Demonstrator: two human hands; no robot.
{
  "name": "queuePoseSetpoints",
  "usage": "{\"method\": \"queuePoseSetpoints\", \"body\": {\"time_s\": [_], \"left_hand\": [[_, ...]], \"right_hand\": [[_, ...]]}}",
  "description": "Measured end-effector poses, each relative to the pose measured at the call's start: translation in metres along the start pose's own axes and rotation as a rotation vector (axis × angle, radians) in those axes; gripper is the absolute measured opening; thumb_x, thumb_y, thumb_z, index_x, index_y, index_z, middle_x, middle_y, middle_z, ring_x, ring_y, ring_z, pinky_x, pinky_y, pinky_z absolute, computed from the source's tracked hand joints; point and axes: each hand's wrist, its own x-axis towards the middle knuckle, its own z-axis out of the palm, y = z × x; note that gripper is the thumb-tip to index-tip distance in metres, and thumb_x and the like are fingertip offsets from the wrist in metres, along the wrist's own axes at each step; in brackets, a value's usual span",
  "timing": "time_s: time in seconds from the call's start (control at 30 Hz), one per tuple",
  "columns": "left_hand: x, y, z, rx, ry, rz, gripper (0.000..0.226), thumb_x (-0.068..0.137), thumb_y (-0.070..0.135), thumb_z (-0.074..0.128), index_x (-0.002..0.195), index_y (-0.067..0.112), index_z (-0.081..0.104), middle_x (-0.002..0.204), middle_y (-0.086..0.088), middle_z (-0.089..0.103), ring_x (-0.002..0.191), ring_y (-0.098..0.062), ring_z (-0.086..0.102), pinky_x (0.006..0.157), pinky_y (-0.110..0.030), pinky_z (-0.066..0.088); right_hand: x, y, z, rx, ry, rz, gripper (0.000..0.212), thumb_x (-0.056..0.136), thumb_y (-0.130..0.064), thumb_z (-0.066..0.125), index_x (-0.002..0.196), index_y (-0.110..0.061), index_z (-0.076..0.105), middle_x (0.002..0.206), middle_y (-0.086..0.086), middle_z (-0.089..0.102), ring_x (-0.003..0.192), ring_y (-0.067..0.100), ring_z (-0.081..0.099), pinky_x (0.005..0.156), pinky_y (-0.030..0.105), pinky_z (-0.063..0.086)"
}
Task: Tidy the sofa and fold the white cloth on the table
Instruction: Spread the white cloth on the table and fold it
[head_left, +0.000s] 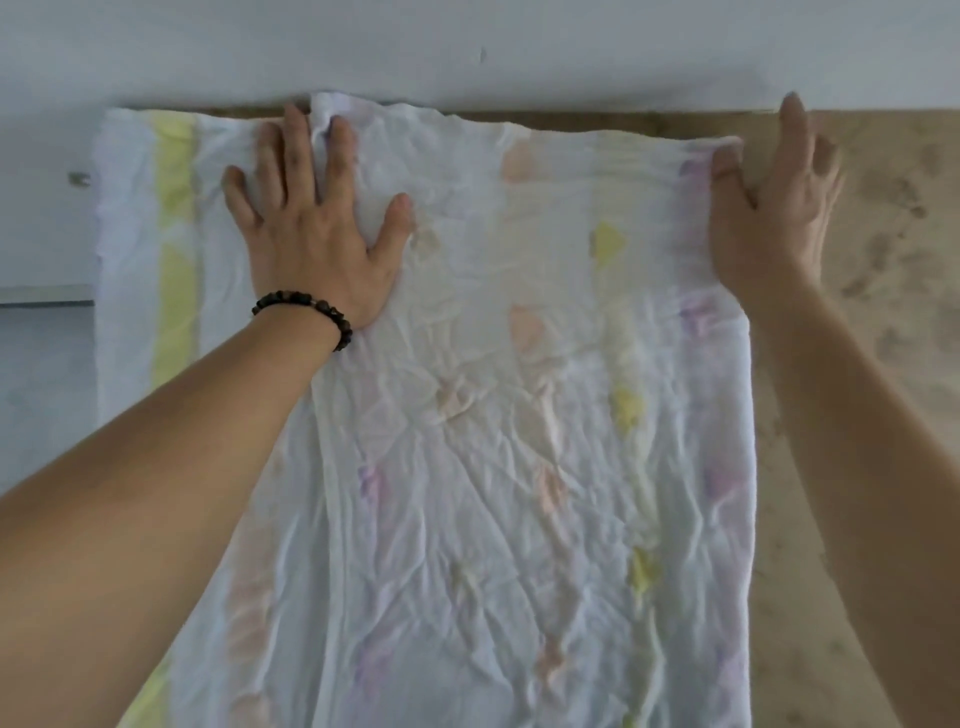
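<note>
The white cloth (467, 389) lies spread across a tan, mottled table (857, 364), running from the table's far edge down to the bottom of the view. It is thin and heavily creased, and it carries faint pastel marks: lengthwise rows of peach, yellow and lilac patches, plus a pale yellow stripe near its left side. The cloth appears to be doubled over, since a second layer shows along the left, where its edge reaches past the table's left side. No brand, label or readable writing shows on the cloth or on anything else in view. The left hand (317, 228) rests palm down on the cloth near its far left corner, fingers spread and flat, pressing the fabric without gripping it. A dark beaded bracelet (306, 314) circles the left wrist. The right hand (774, 208) stands on edge at the cloth's far right corner, fingers extended towards the wall; its thumb touches the cloth's edge, and the hand is unclenched, though whether it pinches any fabric cannot be told. Both forearms are bare. Beyond the table's far edge rises a plain pale wall (519, 47), and a grey floor (41, 389) shows at the left.
</note>
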Motion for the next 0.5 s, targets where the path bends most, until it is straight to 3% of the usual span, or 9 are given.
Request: {"method": "queuePoseSetpoints", "body": {"time_s": [0.1, 0.2, 0.3, 0.5], "left_hand": [[0.000, -0.001, -0.001, -0.005, -0.003, -0.001, 0.075, 0.091, 0.071, 0.013, 0.152, 0.027, 0.014, 0.161, -0.014, 0.011, 0.147, -0.033, 0.011, 0.115, -0.060, 0.008], [0.001, -0.002, -0.002, -0.025, 0.013, 0.009, 0.076, 0.091, 0.071, 0.012, 0.152, 0.027, 0.014, 0.161, -0.016, 0.010, 0.147, -0.034, 0.010, 0.115, -0.060, 0.007], [0.001, -0.004, -0.001, -0.054, 0.050, 0.006, 0.077, 0.091, 0.072, 0.011, 0.153, 0.026, 0.017, 0.160, -0.017, 0.013, 0.147, -0.033, 0.012, 0.116, -0.058, 0.007], [-0.004, -0.009, -0.009, -0.128, 0.237, -0.015, 0.067, 0.097, 0.057, 0.004, 0.146, 0.025, 0.037, 0.154, -0.004, 0.031, 0.142, -0.022, 0.028, 0.114, -0.041, 0.018]], "right_hand": [[-0.079, -0.010, -0.012, -0.061, 0.069, -0.212, 0.060, 0.104, -0.044, 0.038, 0.156, -0.016, 0.026, 0.162, 0.018, 0.018, 0.150, 0.036, 0.015, 0.119, 0.044, 0.012], [-0.166, 0.000, -0.016, -0.217, -0.097, -0.386, 0.066, 0.102, -0.054, 0.036, 0.158, -0.023, 0.018, 0.166, 0.015, 0.005, 0.152, 0.035, 0.001, 0.122, 0.046, 0.004], [-0.208, 0.021, -0.006, -0.340, -0.280, -0.282, 0.078, 0.095, -0.069, 0.028, 0.159, -0.030, 0.005, 0.166, 0.011, -0.007, 0.152, 0.032, -0.010, 0.122, 0.053, -0.001], [-0.211, 0.032, 0.011, -0.373, -0.253, -0.245, 0.076, 0.095, -0.073, 0.020, 0.158, -0.035, -0.001, 0.167, 0.007, -0.008, 0.153, 0.028, -0.010, 0.122, 0.054, 0.000]]}}
